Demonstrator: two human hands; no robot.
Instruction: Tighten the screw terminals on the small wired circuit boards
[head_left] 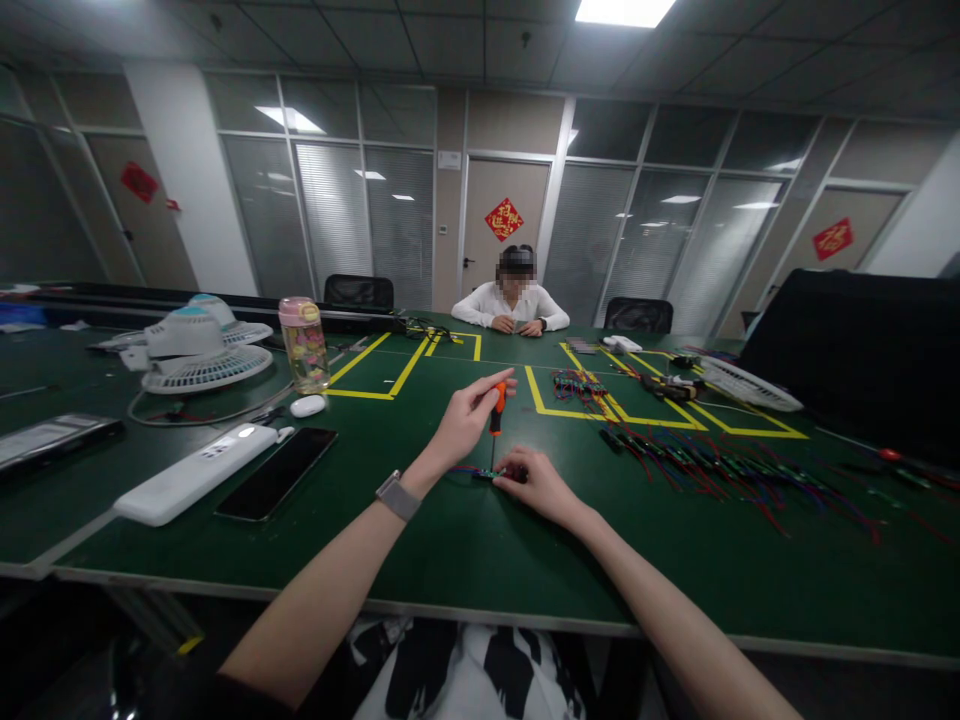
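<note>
A slim, wired green circuit board is pinched by the right hand, an upright orange-and-black-handled screwdriver gripped by the left hand; “福” is lettered on a red diamond sign.

A hand could pass over bare table on the near side of the screwdriver or straight beyond it. Left of it, a phone and, farther off, a bottle block the way; right of it, wires.
</note>
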